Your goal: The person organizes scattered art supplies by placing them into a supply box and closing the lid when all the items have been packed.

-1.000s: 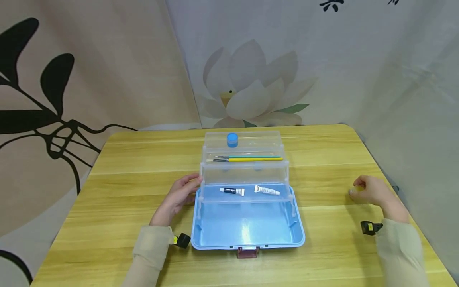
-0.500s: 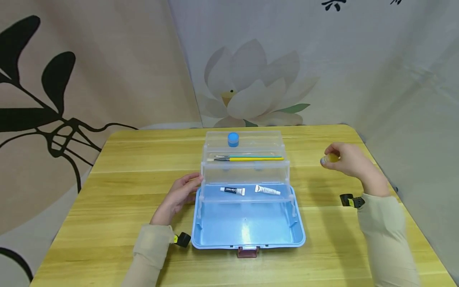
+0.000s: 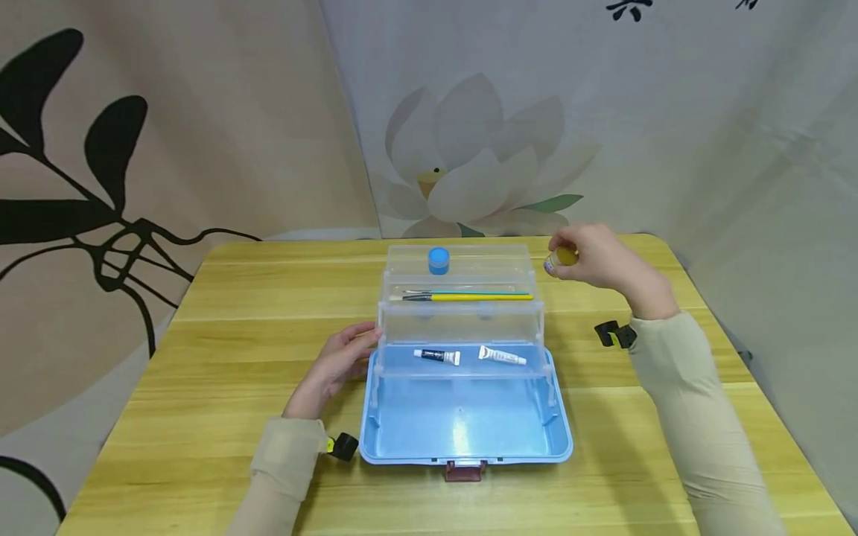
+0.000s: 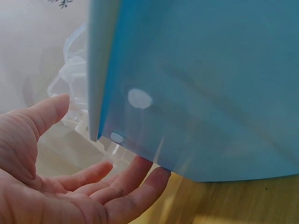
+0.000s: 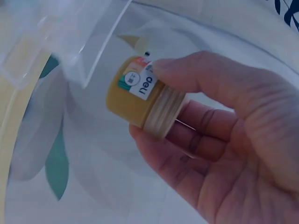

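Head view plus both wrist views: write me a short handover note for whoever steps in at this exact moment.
Right hand: grips a small yellow paint jar with a ribbed cap and white label, raised beside the right end of the top tray.
Left hand: open, fingers resting against the left side of the blue plastic fold-out case with clear tiered trays.
Done: a blue paint jar sits in the top tray, a yellow-handled paintbrush lies in the middle tray, and two small white tubes lie in the lower tray.
Left: the yellow jar is not yet in any tray; the case stands open.
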`<move>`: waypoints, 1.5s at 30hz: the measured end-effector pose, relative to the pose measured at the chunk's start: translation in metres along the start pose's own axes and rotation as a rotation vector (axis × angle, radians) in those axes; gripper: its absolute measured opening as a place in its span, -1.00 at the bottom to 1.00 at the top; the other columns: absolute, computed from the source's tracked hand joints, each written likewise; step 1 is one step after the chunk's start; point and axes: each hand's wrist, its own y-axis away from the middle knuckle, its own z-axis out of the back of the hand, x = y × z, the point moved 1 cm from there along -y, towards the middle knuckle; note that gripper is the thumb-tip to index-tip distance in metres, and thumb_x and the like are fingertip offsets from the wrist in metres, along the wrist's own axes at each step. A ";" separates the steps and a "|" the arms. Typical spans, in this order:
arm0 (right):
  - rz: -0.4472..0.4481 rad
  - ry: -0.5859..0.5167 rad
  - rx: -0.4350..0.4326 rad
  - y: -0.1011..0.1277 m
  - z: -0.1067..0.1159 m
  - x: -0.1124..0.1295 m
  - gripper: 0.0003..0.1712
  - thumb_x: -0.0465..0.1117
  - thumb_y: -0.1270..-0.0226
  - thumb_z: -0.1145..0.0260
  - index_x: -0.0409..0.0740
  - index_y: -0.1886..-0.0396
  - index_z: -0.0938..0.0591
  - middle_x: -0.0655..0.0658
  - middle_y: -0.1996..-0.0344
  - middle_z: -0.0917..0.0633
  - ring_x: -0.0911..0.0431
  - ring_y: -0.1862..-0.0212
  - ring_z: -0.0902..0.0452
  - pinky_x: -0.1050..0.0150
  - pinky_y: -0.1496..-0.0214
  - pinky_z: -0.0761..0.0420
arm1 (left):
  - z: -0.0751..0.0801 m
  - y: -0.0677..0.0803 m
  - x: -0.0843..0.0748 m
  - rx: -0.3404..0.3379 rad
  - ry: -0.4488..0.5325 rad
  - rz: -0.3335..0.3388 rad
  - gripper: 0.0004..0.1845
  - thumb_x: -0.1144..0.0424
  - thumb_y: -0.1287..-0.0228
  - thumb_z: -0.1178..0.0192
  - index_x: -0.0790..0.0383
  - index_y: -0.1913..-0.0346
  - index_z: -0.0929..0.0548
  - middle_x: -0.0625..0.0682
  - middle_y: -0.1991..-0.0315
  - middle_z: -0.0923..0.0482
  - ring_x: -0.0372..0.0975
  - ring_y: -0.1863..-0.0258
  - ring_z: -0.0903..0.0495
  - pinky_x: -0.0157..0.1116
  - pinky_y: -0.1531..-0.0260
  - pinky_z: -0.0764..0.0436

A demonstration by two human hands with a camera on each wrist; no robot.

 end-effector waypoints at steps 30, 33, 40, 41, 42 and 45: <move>0.040 0.023 0.182 -0.076 -0.045 0.022 -0.72 -0.35 -0.11 -0.38 -0.40 0.20 -0.58 -0.27 0.25 -0.62 -0.06 0.28 -0.43 0.09 0.16 -0.51 | 0.001 0.000 0.000 0.010 0.009 -0.013 -0.25 -0.10 -0.24 -0.19 0.32 -0.32 -0.26 0.32 -0.16 -0.42 0.04 -0.04 -0.52 -0.04 0.02 -0.54; 0.047 0.041 0.184 -0.077 -0.048 0.021 -0.72 -0.34 -0.11 -0.38 -0.41 0.20 -0.58 -0.28 0.25 -0.62 -0.06 0.27 -0.43 0.09 0.16 -0.51 | 0.001 0.001 0.000 0.013 0.014 -0.013 -0.25 -0.10 -0.24 -0.19 0.32 -0.32 -0.26 0.31 -0.16 -0.41 0.04 -0.05 -0.51 -0.04 0.02 -0.53; 0.058 0.060 0.189 -0.079 -0.053 0.023 -0.72 -0.33 -0.12 -0.38 -0.40 0.20 -0.58 -0.28 0.25 -0.62 -0.07 0.27 -0.45 0.08 0.14 -0.51 | 0.001 0.000 0.001 0.008 0.019 -0.017 -0.28 -0.07 -0.25 -0.19 0.32 -0.31 -0.27 0.31 -0.15 -0.43 0.02 -0.02 -0.53 -0.08 0.06 -0.56; 0.057 0.059 0.190 -0.079 -0.053 0.022 -0.72 -0.33 -0.12 -0.38 -0.41 0.19 -0.58 -0.28 0.24 -0.62 -0.07 0.26 -0.45 0.07 0.13 -0.51 | 0.001 0.000 0.001 0.006 0.018 -0.017 -0.28 -0.07 -0.25 -0.19 0.32 -0.31 -0.28 0.31 -0.15 -0.43 0.02 -0.03 -0.53 -0.07 0.05 -0.56; 0.056 0.060 0.191 -0.080 -0.053 0.023 -0.71 -0.33 -0.12 -0.38 -0.40 0.19 -0.58 -0.28 0.24 -0.62 -0.07 0.26 -0.45 0.07 0.12 -0.51 | 0.001 0.000 0.001 0.005 0.017 -0.016 -0.28 -0.07 -0.25 -0.19 0.32 -0.31 -0.28 0.31 -0.15 -0.43 0.02 -0.03 -0.53 -0.08 0.05 -0.56; 0.056 0.060 0.194 -0.080 -0.054 0.023 -0.70 -0.34 -0.12 -0.39 -0.41 0.18 -0.58 -0.28 0.22 -0.63 -0.07 0.24 -0.46 0.07 0.10 -0.51 | 0.001 0.000 0.001 0.000 0.016 -0.013 -0.27 -0.08 -0.24 -0.19 0.32 -0.31 -0.28 0.31 -0.14 -0.44 0.02 -0.02 -0.53 -0.08 0.06 -0.56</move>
